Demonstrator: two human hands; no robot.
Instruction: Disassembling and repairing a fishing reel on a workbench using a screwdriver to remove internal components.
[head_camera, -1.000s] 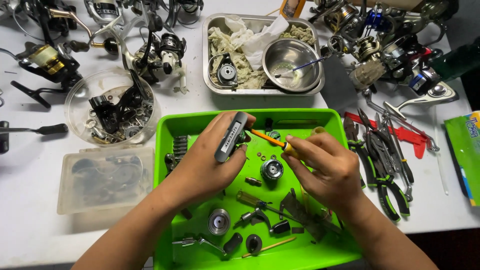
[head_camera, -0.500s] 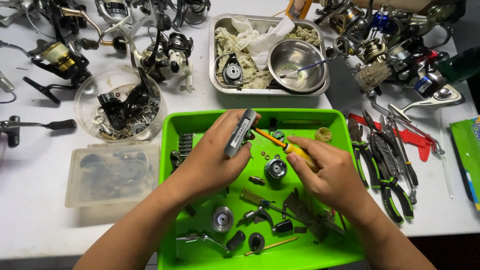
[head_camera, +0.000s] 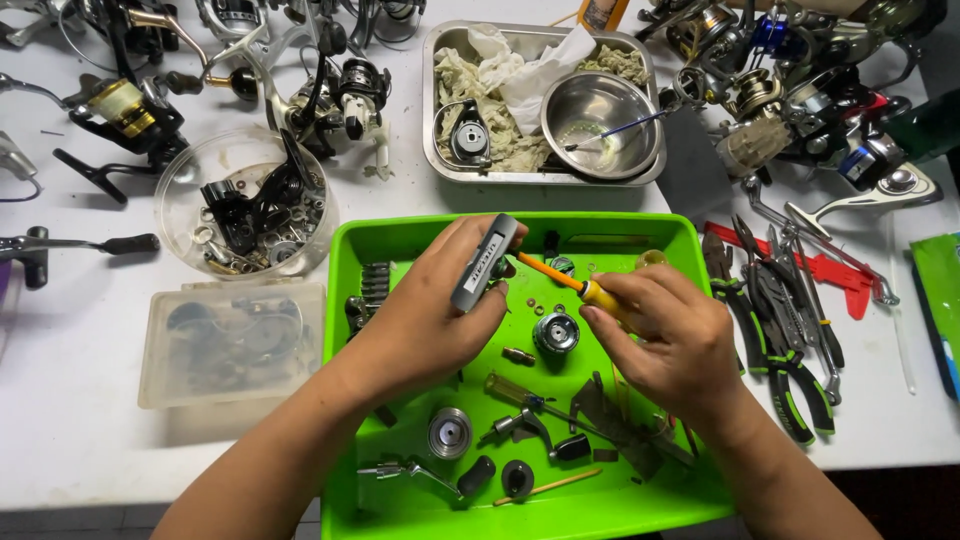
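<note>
On the white table (head_camera: 80, 440), a green tray (head_camera: 400, 240) of small reel parts sits below a steel pan (head_camera: 436, 120) at 12 o'clock, pliers (head_camera: 790, 370) at 3 o'clock. Above the tray, the left hand (head_camera: 425, 320) has its fingers clamped round a grey reel piece (head_camera: 484, 263); the right hand (head_camera: 670, 335) pinches an orange screwdriver (head_camera: 570, 284), tip touching that piece

Both hands, left (head_camera: 430, 320) and right (head_camera: 665, 335), curled closed, fingertips nearly meeting.

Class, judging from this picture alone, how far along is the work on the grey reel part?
Done: many small parts already lie loose in the green tray. In hand: the left hand holds the grey reel part while the right hand puts the orange-handled screwdriver to it. Left: the loose parts remain unassembled.
</note>
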